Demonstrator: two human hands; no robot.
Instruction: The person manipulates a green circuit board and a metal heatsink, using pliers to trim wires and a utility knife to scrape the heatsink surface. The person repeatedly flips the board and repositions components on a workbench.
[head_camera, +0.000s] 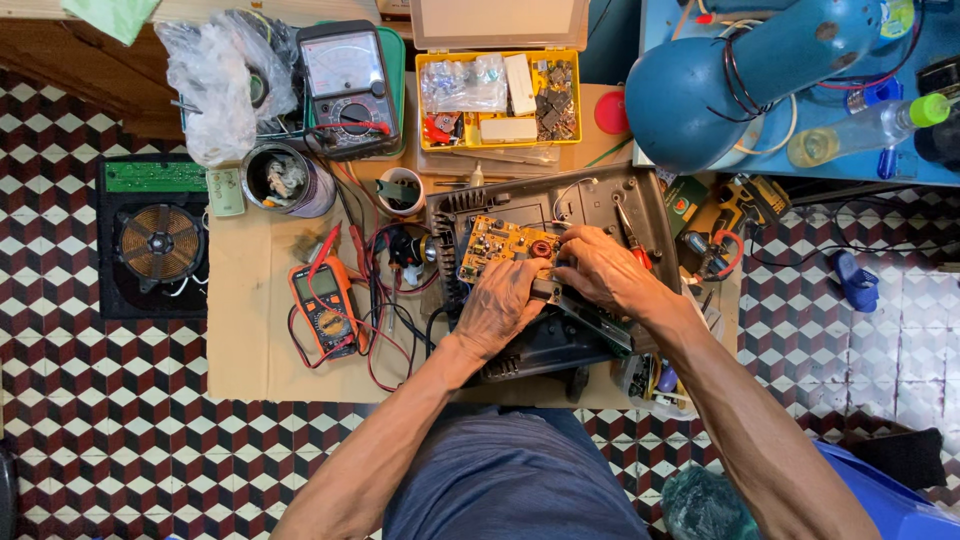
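A dark grey plastic appliance casing (600, 200) lies open on a cardboard sheet (250, 330). Inside it sits a yellow circuit board (500, 243) with a copper coil. My left hand (500, 305) rests palm down on the casing just below the board, fingers curled on a small part at the board's edge. My right hand (605, 268) meets it from the right, fingertips pinched on the same small part. What the part is stays hidden by the fingers. A red-handled tool (630, 235) lies in the casing beside my right hand.
An orange digital multimeter (325, 300) with red and black leads lies left of the casing. Behind are an analog meter (350, 85), a yellow parts box (500, 95), a tin (285, 180) and a blue lamp (700, 90). An induction coil unit (155, 240) sits on the tiled floor.
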